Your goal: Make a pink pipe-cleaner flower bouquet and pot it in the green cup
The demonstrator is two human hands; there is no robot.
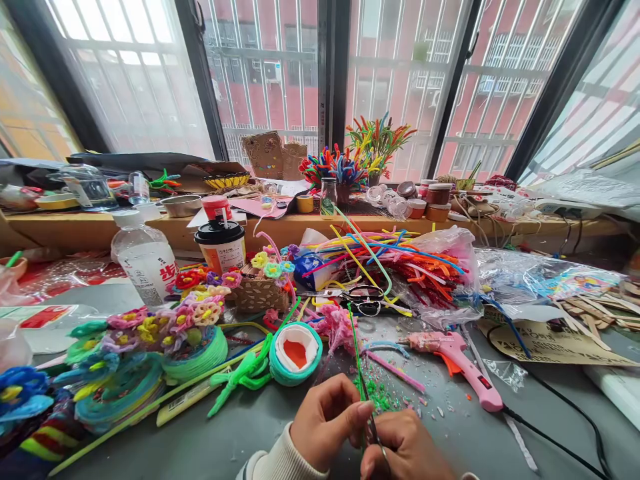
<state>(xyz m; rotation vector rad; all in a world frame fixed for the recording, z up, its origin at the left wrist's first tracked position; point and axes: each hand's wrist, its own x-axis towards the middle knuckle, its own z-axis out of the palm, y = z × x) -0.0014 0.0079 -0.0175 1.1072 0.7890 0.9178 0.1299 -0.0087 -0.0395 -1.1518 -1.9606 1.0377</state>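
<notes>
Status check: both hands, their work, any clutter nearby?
Left hand pinching green pipe cleaner. Right hand gripping scissors alongside. Green clippings just beyond; pink glue gun off right.

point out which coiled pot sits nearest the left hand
The teal pot with the white lining, just beyond the left hand; the other coiled pots sit farther left, with flowers over them.
</notes>
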